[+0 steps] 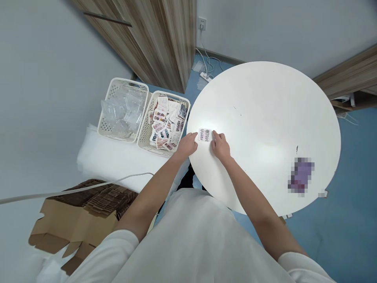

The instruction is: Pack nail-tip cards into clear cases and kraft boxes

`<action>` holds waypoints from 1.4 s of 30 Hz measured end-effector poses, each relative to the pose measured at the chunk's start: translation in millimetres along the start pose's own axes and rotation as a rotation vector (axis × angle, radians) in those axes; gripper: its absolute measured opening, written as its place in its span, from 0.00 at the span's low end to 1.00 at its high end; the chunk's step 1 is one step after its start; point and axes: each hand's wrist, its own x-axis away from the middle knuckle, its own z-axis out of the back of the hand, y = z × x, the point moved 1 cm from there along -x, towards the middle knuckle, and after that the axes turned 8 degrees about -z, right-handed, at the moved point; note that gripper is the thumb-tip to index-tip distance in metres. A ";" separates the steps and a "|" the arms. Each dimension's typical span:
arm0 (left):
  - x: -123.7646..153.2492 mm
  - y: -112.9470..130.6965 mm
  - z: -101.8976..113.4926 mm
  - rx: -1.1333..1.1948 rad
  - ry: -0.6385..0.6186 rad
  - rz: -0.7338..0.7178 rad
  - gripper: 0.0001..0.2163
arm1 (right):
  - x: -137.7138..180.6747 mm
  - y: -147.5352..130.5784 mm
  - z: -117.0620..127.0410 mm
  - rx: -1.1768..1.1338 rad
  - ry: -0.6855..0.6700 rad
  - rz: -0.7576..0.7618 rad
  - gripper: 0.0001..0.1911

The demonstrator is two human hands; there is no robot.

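A small white card (205, 135) with two rows of shiny, oval, nail-like pieces lies flat near the left edge of the round white table (265, 102). At its right edge, the thumb and index finger of my right hand (221, 146) touch the card, the other fingers curled under. My left hand (187, 146) is closed, with its fingertips just beside the card's left edge. Whether those fingertips touch the card or pinch something small cannot be made out.
Left of the table stand a white basket (188, 105) of similar cards and another basket (113, 81) of clear plastic bags. White wrapping (123, 157) lies beneath them. Flattened cardboard boxes (76, 224) are at lower left. A pixelated purple item (302, 175) lies on the table's right. A cable (88, 188) crosses the left.
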 end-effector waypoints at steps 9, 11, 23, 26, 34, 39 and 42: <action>-33.3 -5.5 16.6 0.100 0.073 -0.210 0.24 | 44.5 -3.0 -29.0 -0.948 -0.138 -0.317 0.24; -36.3 -6.6 15.2 0.127 0.047 -0.239 0.24 | 44.2 -7.8 -30.2 -1.228 -0.190 -0.417 0.26; -36.4 -7.6 14.0 0.124 -0.009 -0.192 0.23 | 25.0 -17.0 -15.6 -1.452 -0.187 -0.487 0.30; -27.4 -5.1 15.0 0.129 -0.005 -0.141 0.22 | 13.9 -14.8 -14.2 -1.287 -0.170 -0.413 0.32; -5.2 -0.1 3.1 0.170 0.078 -0.066 0.22 | 1.6 -9.4 -16.7 -0.849 -0.145 -0.172 0.32; -14.5 -4.2 15.1 0.089 0.016 -0.066 0.18 | -7.0 -2.3 -11.0 -0.412 0.009 -0.040 0.28; -25.8 -7.8 24.6 -0.024 -0.017 -0.093 0.17 | -17.0 -0.6 -6.0 -0.139 0.091 0.018 0.29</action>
